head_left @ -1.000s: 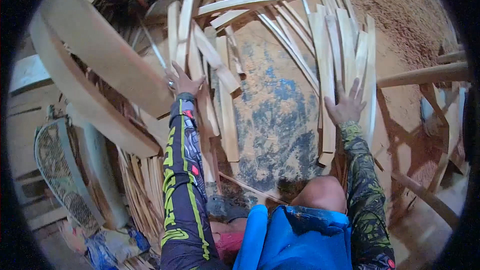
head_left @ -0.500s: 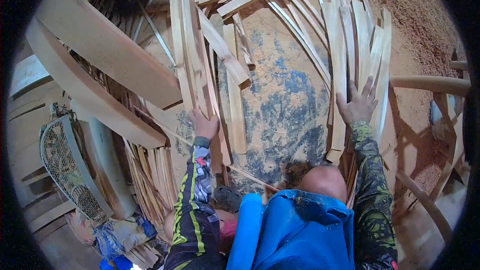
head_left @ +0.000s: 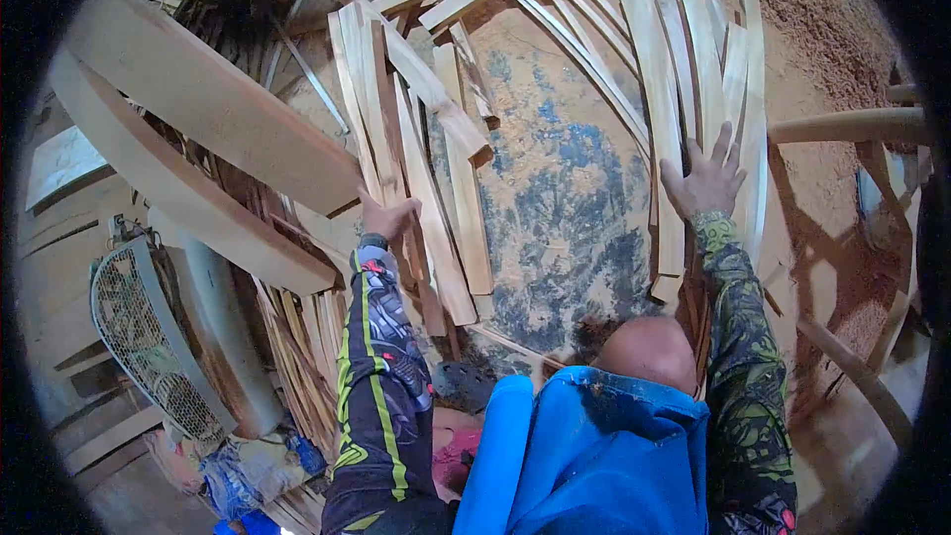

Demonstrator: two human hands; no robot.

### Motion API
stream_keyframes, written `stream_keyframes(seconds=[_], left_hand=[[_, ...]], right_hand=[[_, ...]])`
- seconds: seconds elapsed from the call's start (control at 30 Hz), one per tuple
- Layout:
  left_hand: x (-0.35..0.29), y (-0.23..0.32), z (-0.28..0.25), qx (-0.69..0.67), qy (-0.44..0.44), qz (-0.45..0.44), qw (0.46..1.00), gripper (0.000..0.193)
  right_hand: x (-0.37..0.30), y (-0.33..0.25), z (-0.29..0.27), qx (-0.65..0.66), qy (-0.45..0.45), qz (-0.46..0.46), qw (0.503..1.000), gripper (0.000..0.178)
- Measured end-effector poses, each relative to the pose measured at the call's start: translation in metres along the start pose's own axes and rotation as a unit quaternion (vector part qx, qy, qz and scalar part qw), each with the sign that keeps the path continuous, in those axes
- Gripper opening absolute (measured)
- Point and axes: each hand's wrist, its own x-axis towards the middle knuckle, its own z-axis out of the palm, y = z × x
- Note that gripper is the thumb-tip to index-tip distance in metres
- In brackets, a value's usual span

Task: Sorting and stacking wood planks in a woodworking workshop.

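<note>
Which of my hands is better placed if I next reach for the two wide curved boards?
Probably the left hand: it is at the left strips, close to one end of the wide curved boards. The right hand rests spread on the right strips, farther away.

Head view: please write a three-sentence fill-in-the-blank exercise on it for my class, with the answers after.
1. The right hand lies on strips made of ____.
2. The large cloth at the bottom middle of the picture is coloured ____.
3. The mesh panel is nearer to the person's ____ hand.
Missing words: wood; blue; left.
</note>
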Motion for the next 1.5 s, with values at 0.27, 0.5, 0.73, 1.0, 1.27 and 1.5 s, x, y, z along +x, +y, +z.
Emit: stream_keyframes(seconds=[0.27, 0.5, 0.73, 1.0, 1.27, 1.5], left_hand=[[-0.034, -0.006, 0.008, 0.043, 0.117, 0.026, 0.992, 0.112], [-0.064, 0.015, -0.003, -0.110, -0.031, 0.006, 0.993, 0.105], [-0.066, -0.039, -0.025, -0.103, 0.010, 0.075, 0.992, 0.090], [-0.064, -0.085, -0.017, -0.062, 0.064, 0.037, 0.995, 0.108], [-0.067, -0.088, -0.020, -0.108, 0.061, -0.038, 0.992, 0.043], [-0.086, -0.072, -0.009, -0.201, -0.004, -0.049, 0.978, 0.039]], right_hand=[[-0.004, 0.001, -0.007, -0.002, -0.007, 0.002, 1.000, 0.065], [-0.014, 0.012, -0.001, -0.017, -0.027, 0.021, 0.999, 0.071], [0.009, -0.042, 0.001, -0.089, 0.047, -0.099, 0.990, 0.088], [-0.078, -0.299, -0.030, 0.134, -0.346, -0.379, 0.848, 0.074], [-0.193, -0.391, 0.067, 0.292, -0.209, -0.133, 0.924, 0.122], [-0.169, -0.378, 0.076, 0.276, -0.272, -0.081, 0.918, 0.125]])
